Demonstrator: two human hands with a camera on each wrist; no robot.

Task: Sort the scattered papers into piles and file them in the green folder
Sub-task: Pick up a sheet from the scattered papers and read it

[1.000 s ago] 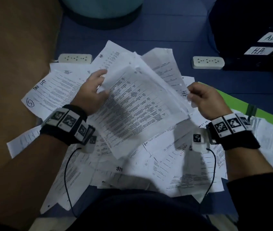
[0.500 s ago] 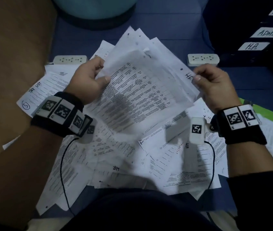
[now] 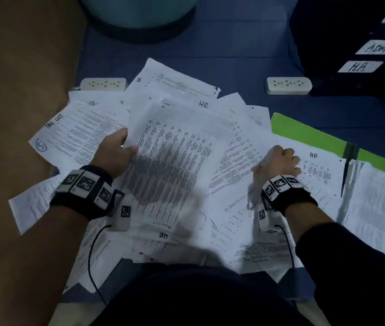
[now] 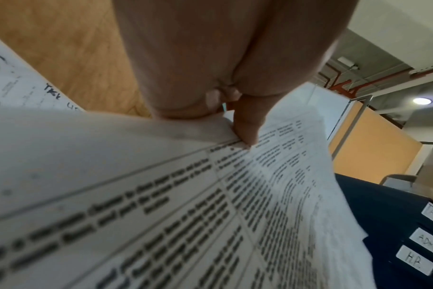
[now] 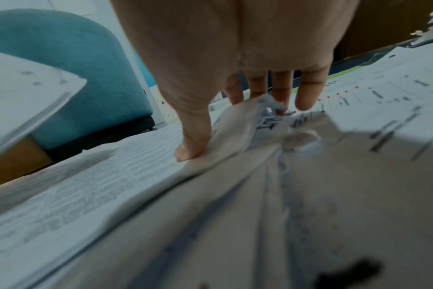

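Note:
Printed white papers (image 3: 234,208) lie scattered over a blue surface, some marked HR. My left hand (image 3: 122,149) pinches the left edge of a sheaf of printed sheets (image 3: 175,165), held a little above the heap; in the left wrist view the thumb (image 4: 245,127) presses on the sheaf (image 4: 210,215). My right hand (image 3: 278,161) is down on the heap beside the open green folder (image 3: 304,130), pinching a raised edge of a sheet (image 5: 235,125) between thumb and fingers. An HR-marked page (image 3: 316,170) lies on the folder.
Two white power strips (image 3: 103,84) (image 3: 289,85) lie behind the heap. A teal round seat (image 3: 139,15) stands at the back. Dark file boxes (image 3: 328,31) labelled ADMIN and H.R. stand at the back right. Brown wood flooring (image 3: 22,90) runs along the left.
My right hand has let go of the sheaf's right edge and dropped down to the right, onto the papers by the green folder. My left hand has lowered the sheaf.

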